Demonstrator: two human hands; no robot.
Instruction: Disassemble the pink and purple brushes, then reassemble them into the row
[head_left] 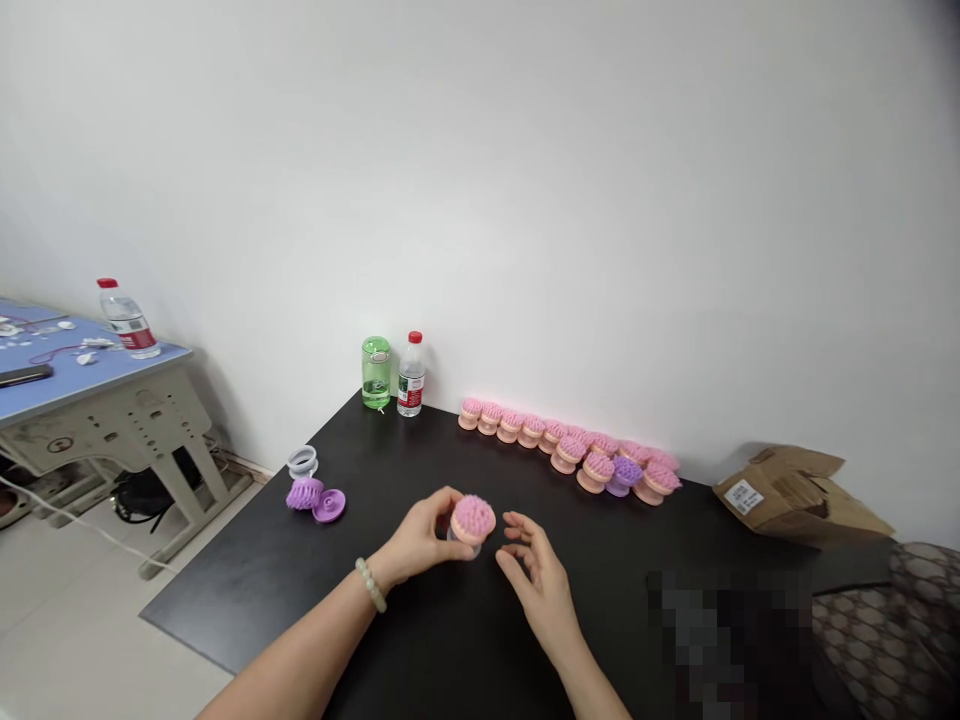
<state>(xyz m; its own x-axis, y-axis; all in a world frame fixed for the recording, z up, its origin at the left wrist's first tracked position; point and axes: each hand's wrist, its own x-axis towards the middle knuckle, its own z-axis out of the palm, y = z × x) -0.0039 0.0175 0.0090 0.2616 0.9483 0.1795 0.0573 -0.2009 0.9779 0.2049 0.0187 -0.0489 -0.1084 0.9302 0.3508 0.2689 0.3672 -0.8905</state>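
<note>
My left hand (439,525), with a beaded bracelet at its wrist, grips a pink bristled scalp massage brush (474,518) by its sides, bristles upward. The brush has a peach rim and a pale base partly covered by my fingers. Just right of it, my right hand (536,575) hovers with curled, parted fingers and nothing between them. On the left of the black table (420,470) lie a purple bristled head (304,494), a purple round disc (329,506) and a whitish ring (303,461). Along the wall stands a row of similar pink brushes (531,430) with one purple brush (624,476).
A green bottle (376,375) and a red-capped water bottle (410,378) stand at the back left. An open cardboard box (799,490) sits at right, near a patterned dark fabric (862,620). A blue-topped desk (67,365) holds another water bottle (129,322).
</note>
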